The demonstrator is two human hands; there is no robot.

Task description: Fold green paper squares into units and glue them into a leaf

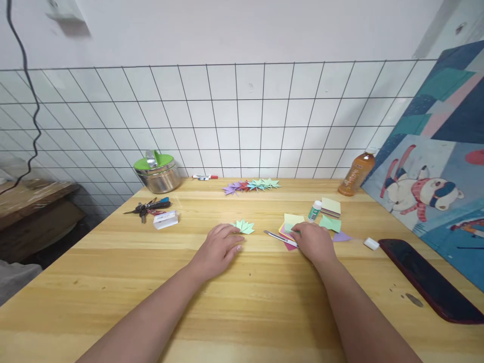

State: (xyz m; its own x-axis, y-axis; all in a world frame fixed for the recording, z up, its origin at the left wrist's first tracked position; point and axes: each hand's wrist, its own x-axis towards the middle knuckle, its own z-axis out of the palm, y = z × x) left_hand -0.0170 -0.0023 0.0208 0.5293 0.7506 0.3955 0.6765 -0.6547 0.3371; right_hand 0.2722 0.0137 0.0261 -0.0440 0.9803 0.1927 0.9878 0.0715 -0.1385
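Edge of the tabletop (113,282) slants down the left, past tools (144,208) and a white box (165,220). Open wood runs to the left hand (218,247), loosely bent, released, at the edge of a green folded paper (245,227). A narrower gap leads to a cutter (280,238) and coloured sheets (294,221) by the right hand (314,243); its grip I cannot tell. Glue stick (314,212), eraser (371,244) and dark device (427,277) hem the right, before a painted panel (434,171).

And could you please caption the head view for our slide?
Left hand beside a folded green paper piece, right hand at coloured paper sheets, on a wooden table.
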